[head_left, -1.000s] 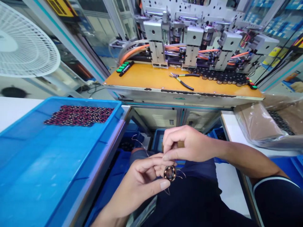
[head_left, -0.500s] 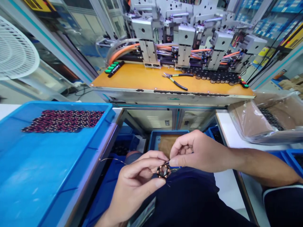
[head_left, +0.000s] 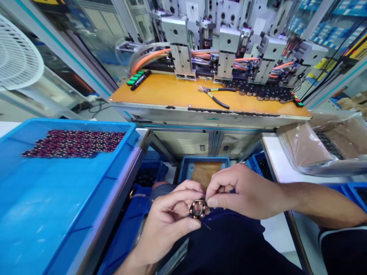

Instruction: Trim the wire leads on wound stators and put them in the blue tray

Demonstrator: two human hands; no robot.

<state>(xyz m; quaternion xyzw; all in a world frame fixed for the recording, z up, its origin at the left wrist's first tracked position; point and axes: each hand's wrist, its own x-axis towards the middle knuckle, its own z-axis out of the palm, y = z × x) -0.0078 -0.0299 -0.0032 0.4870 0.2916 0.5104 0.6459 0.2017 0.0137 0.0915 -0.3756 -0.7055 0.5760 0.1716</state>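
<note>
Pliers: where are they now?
In the head view, the pliers lie on the orange tabletop, between the green-and-black items at left and the black cylindrical parts at right.

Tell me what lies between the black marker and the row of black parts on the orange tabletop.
The pliers lie there, handles spread toward the black parts; the head view shows it.

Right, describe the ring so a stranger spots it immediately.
Start at the big blue tray, then look right to the left hand. It holds a dark, coppery ring, the right hand at its edge; unlike the pieces massed in the tray, it is held.
</note>
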